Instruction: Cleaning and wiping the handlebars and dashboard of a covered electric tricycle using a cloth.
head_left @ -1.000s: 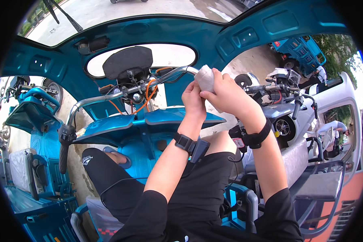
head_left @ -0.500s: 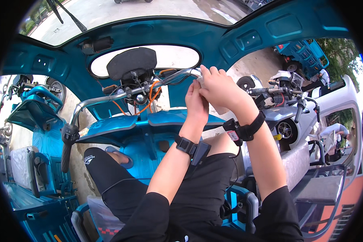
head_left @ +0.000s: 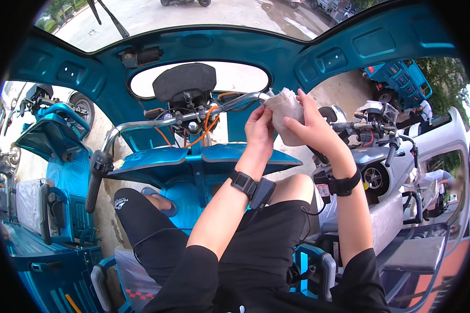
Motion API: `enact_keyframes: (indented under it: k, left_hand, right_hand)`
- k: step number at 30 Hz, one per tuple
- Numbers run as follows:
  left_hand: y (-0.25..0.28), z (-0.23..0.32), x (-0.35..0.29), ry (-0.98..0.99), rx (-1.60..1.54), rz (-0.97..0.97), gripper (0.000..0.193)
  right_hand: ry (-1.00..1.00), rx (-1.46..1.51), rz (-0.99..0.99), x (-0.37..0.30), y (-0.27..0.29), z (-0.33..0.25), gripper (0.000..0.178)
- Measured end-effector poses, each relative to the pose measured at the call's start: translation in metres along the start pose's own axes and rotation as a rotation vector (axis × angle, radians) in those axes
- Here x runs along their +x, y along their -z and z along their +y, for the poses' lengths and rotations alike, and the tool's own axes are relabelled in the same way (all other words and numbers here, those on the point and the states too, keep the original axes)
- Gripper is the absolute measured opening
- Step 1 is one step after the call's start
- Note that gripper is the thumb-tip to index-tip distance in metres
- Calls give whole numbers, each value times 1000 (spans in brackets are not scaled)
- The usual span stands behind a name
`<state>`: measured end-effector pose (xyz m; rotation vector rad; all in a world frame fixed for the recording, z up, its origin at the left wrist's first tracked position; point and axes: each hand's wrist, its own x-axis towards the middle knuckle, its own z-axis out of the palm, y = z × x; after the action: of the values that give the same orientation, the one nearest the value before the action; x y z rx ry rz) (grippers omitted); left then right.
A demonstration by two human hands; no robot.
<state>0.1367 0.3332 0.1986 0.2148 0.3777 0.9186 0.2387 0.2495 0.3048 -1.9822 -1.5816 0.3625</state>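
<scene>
A greyish-white wrapping sheet [head_left: 287, 116], soft and crumpled at its top, hides the right end of the silver handlebar [head_left: 164, 123]. My left hand [head_left: 259, 130] pinches the sheet's left edge close to the bar. Across its right side lies my right hand [head_left: 314, 128], thumb on the front and fingers round the back edge, holding it. Whatever lies under the sheet is hidden. The bar's left end carries a bare black grip [head_left: 94, 194] and a switch block [head_left: 100, 163].
I sit in a blue cab beneath a windscreen frame [head_left: 203, 44]. A dark instrument cover [head_left: 184, 83] and orange cables [head_left: 210, 125] sit mid-bar, above a blue dash shelf [head_left: 245, 152]. Other vehicles flank me: a blue one [head_left: 70, 172] left, a grey-white one [head_left: 376, 151] right.
My right hand has opened out from its bunched position beside my left and moved slightly right and down. The sheet now shows broad and flattened between both hands. The view has shifted a little.
</scene>
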Motion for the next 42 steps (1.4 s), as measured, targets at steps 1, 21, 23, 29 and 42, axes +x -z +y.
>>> enact_keyframes:
  k: [1, 21, 23, 29, 42]
  left_hand:
    - [2, 1, 2, -44, 42, -10, 26]
    - [1, -21, -11, -65, 243, -157, 42]
    - [0, -27, -24, 63, 148, -147, 44]
    - [-12, -35, -43, 95, 66, -177, 55]
    - [-16, -116, -86, 129, 384, -235, 61]
  right_hand:
    - [20, 6, -8, -1, 0, 0, 92]
    - [15, -154, 75, 0, -17, -8, 68]
    - [39, -168, 88, -1, -16, -7, 75]
    - [67, -300, 128, -21, -18, -2, 85]
    - [-16, -367, 62, -113, 16, 47, 49]
